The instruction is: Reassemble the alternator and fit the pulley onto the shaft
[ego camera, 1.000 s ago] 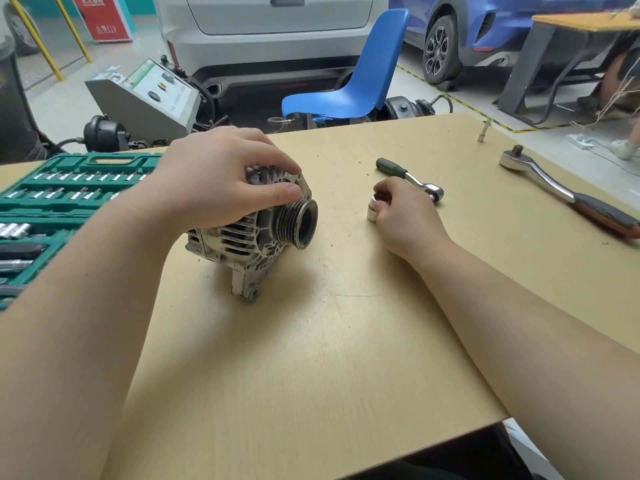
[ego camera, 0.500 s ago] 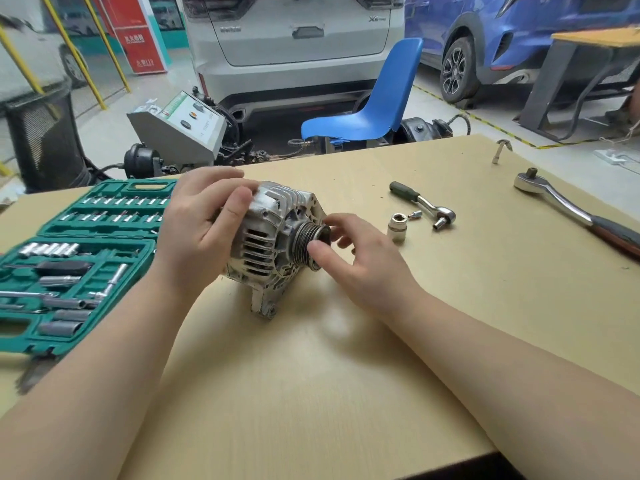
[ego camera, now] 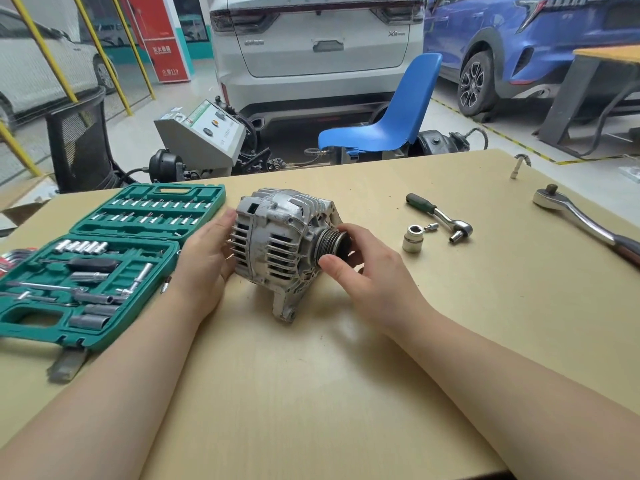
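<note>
The silver alternator (ego camera: 277, 237) lies on its side in the middle of the tan table (ego camera: 311, 393), its dark grooved pulley (ego camera: 330, 241) facing right. My right hand (ego camera: 367, 271) grips the pulley, thumb on its near side and fingers over the far side. My left hand (ego camera: 207, 261) rests flat against the alternator's left end, fingers straight. A short silver socket (ego camera: 412, 239) stands just right of the pulley, apart from my hands.
An open green socket set case (ego camera: 104, 261) fills the table's left. A small ratchet (ego camera: 440, 216) with a tiny bit beside it lies right of the socket. A large ratchet (ego camera: 585, 220) and an L-shaped tool (ego camera: 519, 164) lie far right. Behind the table: blue chair (ego camera: 388, 112), cars.
My right hand left the socket on the table and moved to the pulley, now gripping it. My left hand slid from the top of the alternator down to its left end.
</note>
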